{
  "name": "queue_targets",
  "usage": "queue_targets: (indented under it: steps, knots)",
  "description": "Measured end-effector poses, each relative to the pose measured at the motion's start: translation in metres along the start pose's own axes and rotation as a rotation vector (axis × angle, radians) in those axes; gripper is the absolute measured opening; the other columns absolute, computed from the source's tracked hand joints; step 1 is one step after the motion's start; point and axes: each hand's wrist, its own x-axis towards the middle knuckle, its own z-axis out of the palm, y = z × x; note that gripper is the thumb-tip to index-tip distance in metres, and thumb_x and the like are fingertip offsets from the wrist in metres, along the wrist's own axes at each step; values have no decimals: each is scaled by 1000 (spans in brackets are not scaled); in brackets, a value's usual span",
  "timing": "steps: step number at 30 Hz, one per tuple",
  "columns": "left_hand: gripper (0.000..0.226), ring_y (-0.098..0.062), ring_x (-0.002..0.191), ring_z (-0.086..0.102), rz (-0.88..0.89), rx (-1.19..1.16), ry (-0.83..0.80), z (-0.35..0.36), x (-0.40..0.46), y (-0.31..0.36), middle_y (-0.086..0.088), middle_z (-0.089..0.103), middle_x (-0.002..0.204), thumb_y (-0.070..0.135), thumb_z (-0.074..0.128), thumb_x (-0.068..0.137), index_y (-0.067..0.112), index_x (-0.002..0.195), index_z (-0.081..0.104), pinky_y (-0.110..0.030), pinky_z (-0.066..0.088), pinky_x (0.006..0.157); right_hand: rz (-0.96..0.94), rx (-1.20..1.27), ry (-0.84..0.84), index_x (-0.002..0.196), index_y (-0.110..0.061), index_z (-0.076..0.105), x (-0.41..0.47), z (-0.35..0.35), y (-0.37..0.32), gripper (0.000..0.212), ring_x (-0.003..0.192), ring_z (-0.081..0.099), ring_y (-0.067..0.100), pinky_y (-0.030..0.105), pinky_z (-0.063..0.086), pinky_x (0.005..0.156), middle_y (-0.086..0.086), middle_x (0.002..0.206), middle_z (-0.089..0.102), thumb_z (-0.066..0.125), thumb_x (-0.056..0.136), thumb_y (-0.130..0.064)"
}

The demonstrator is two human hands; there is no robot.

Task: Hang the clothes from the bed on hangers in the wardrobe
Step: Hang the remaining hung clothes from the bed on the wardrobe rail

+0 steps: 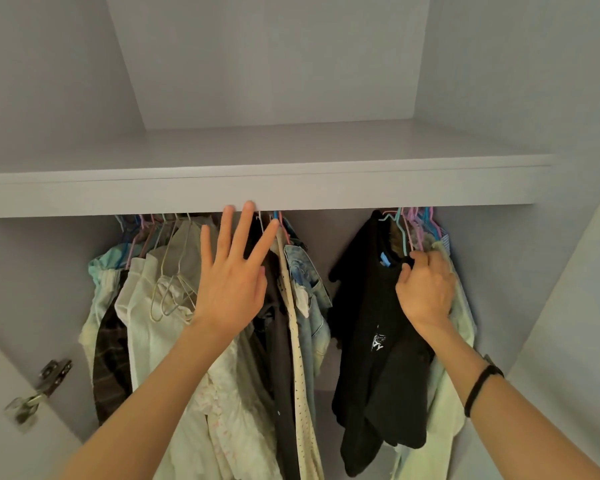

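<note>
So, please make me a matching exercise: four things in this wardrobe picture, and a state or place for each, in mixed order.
Things:
1. left hand
2. right hand
3. black top
4. denim garment

States or places:
A. hangs left of the gap
B. fingers spread, holding nothing
C. curled at the black top's collar
D. hangs right of the gap

Pairs: 1-B, 2-C, 3-D, 4-A

A flat grey wardrobe shelf [257, 188] sits above both hands. Under it, a bunch of pale hanging clothes [174, 306] lies behind the left hand [231, 292]. A black hanging top [371, 323] hangs just left of the right hand [426, 289], with a gap between the two bunches.
</note>
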Motion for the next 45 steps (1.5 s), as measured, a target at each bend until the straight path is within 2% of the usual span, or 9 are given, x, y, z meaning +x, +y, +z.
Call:
queue_targets:
  steps: [4,9,18,23,31,34,36,42,45]
  knots:
    - [82,-39,140,12,-86,12,-146,6,-46,17,-17,19,152,11,69,76,22,144,25,-58,14,108,-225,37,47,108,-1,63,-20,-5,1,31,95,58,39,47,45,76,19,106,63,57,84,-19]
    - [77,-35,140,15,-252,3,-252,-17,-117,36,-16,22,152,17,68,80,25,144,27,-54,15,108,-422,165,-221,120,-3,58,-64,6,-23,52,112,56,34,52,46,91,16,120,60,38,89,-40]
    - [61,-41,135,26,-748,220,-463,-127,-321,46,-19,31,147,29,55,88,23,142,27,-63,31,100,-899,314,-682,139,-16,40,-241,5,-105,74,136,33,23,49,19,111,7,144,41,14,85,-60]
    - [74,-43,132,32,-948,399,-444,-215,-401,68,-20,37,143,26,73,75,20,139,36,-59,26,101,-1097,428,-876,145,-20,26,-337,-25,-146,61,142,18,16,42,7,115,1,152,27,29,94,-54]
    - [72,-35,129,30,-1351,620,-584,-361,-540,187,-15,46,136,34,78,68,23,131,43,-60,33,95,-1423,616,-1174,147,-24,22,-519,-131,-151,59,143,12,13,36,0,116,-3,155,19,38,95,-48]
    - [51,-33,128,32,-1467,735,-568,-416,-572,234,-12,46,135,40,53,81,24,128,44,-60,36,94,-1570,697,-1263,145,-22,27,-575,-176,-138,58,142,16,12,34,0,115,-1,153,25,43,94,-44]
    - [50,-31,127,31,-1600,790,-548,-443,-589,270,-11,46,135,41,37,81,25,127,45,-59,38,93,-1659,747,-1308,145,-20,30,-606,-205,-128,58,141,19,14,36,4,115,0,151,29,46,94,-42]
    - [53,-34,126,40,-2023,932,-480,-484,-623,390,-13,53,132,42,35,82,21,128,49,-56,42,89,-1947,861,-1472,128,-7,54,-704,-285,-87,63,121,51,32,50,35,102,14,130,54,39,84,-51]
    - [54,-37,122,49,-2256,1016,-358,-500,-624,449,-14,55,131,42,33,83,19,127,55,-57,43,89,-2179,908,-1508,135,-11,47,-743,-321,-61,72,127,45,28,48,32,107,10,137,48,28,83,-57]
